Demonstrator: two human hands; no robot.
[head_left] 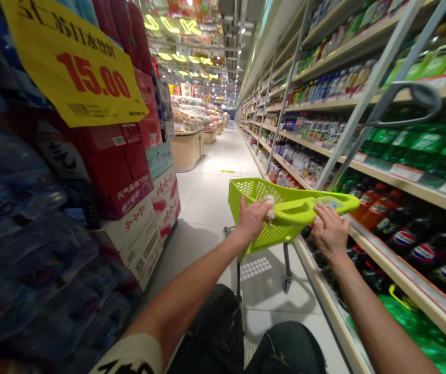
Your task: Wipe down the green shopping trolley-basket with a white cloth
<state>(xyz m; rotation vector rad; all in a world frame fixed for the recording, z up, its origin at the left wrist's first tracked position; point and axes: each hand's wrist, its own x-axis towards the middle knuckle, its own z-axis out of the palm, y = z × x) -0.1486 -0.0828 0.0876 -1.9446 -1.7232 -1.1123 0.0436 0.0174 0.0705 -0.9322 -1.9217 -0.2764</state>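
Note:
A lime-green shopping cart (297,218) with a perforated basket stands in front of me. My left hand (252,221) is closed on the left part of its handle. A small crumpled whitish thing (270,206), perhaps tissue, shows at its fingers; I cannot tell exactly what it is. Over the right part of the handle (343,201) my right hand (330,234) has its fingers curled, the thumb side mostly hidden. A small label (327,201) lies on the handle just beyond those fingers. The visible part of the basket shows no goods.
Shelves of bottled drinks (406,234) run closely along the right. Stacked drink cartons (117,171) and wrapped bottles (31,249) line the left, under a yellow price sign (86,72). A tiled aisle (223,150) leads ahead past wooden display counters (187,150).

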